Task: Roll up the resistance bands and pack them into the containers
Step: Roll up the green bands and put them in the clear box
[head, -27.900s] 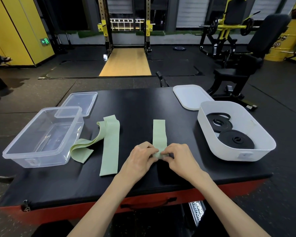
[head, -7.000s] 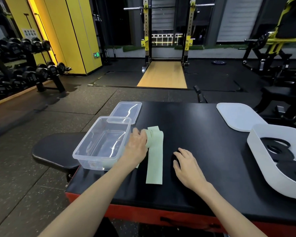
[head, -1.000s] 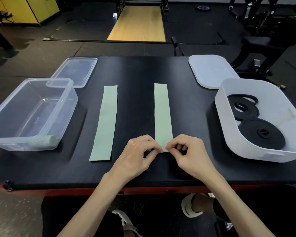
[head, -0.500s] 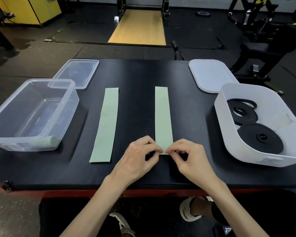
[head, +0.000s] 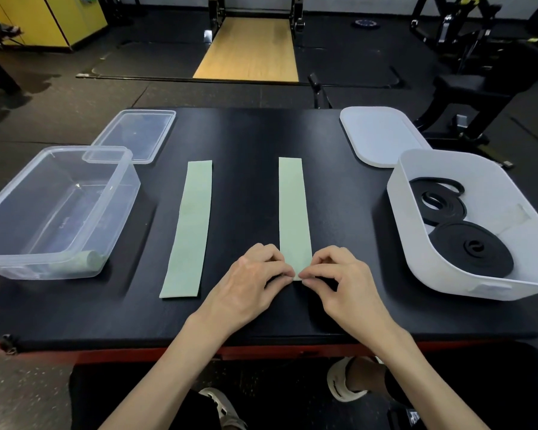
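1. Clear rectangular plastic container (head: 118,212), far left: one rolled pale-green band (head: 87,260) lies in its near corner, already packed.
2. Flat pale-green resistance band (head: 190,228): laid straight on the black table top (head: 249,144), untouched, apparently queued for rolling.
3. Left hand (head: 252,280) and right hand (head: 345,280): fingers are curled, each pinching the near end of the second flat pale-green strip (head: 292,209). This is judged to be the start of a tight, even roll.
4. White opaque plastic tub (head: 410,243), far right: black coiled bands (head: 471,251) lie inside, sorted by colour.

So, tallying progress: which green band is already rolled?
The green roll in the clear container; the other two bands lie flat on the table.
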`<state>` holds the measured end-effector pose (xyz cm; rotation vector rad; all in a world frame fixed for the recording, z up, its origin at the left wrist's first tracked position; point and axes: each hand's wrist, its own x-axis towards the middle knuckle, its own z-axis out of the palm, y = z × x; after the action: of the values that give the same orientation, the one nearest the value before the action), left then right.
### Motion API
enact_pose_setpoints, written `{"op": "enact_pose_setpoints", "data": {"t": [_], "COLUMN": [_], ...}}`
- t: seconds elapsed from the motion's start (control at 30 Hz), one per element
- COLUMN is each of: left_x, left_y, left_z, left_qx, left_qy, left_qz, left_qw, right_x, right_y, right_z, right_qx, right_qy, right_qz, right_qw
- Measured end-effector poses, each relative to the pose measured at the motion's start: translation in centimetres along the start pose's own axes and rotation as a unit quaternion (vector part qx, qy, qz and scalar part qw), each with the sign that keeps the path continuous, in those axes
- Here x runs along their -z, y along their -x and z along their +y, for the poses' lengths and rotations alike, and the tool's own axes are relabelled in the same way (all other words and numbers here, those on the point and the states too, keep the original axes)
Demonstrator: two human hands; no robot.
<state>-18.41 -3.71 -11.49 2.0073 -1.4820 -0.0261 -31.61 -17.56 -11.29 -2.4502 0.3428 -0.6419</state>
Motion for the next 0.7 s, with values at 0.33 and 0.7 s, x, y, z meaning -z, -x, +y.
{"op": "enact_pose_setpoints", "data": {"t": [0.33, 0.7], "left_x": [-0.5, -0.3], "left_y": [-0.1, 0.0], "left_z": [0.0, 0.0], "left_qx": [-0.021, 0.031], "left_qy": [-0.014, 0.034], "left_qz": [0.017, -0.014], "left_qw": [1.000, 0.999], "right_x": [-0.2, -0.2], "right_y": [0.3, 0.8], "right_z": [0.1, 0.6], "right_qx": [0.112, 0.067], "right_qy": [0.154, 0.076], "right_qz": [-0.016, -0.011], "right_qw": [0.982, 0.995]}}
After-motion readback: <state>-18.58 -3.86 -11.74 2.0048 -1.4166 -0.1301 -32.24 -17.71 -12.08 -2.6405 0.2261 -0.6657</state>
